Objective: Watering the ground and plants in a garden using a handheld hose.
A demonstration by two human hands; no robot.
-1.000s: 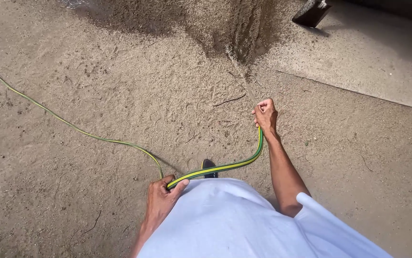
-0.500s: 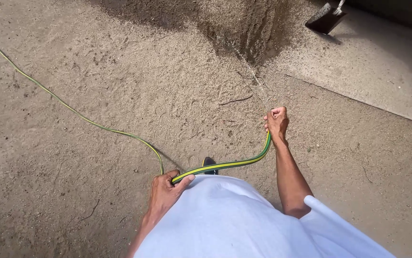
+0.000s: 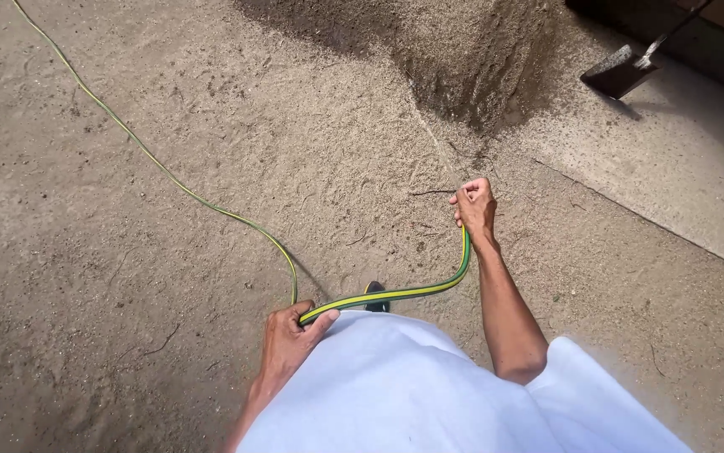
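Observation:
A green and yellow garden hose (image 3: 395, 293) runs between my two hands and trails away over the ground to the upper left. My right hand (image 3: 474, 205) is closed on the hose's end, held out in front of me. A thin jet of water (image 3: 429, 126) shoots from it toward a dark wet patch (image 3: 471, 75) on the sandy ground. My left hand (image 3: 291, 335) grips the hose near my waist, next to my white shirt (image 3: 429, 394). A dark shoe tip (image 3: 376, 299) shows below the hose.
A dark shovel blade (image 3: 622, 71) rests at the upper right on a paler concrete strip (image 3: 681, 159). A dark wall base (image 3: 697, 42) runs along the top right corner. The rest is dry, sandy, twig-strewn ground (image 3: 127, 277).
The view has swung left, so the shovel and wet patch sit further right. My right hand has shifted slightly up with the hose end. Both hands keep their grip.

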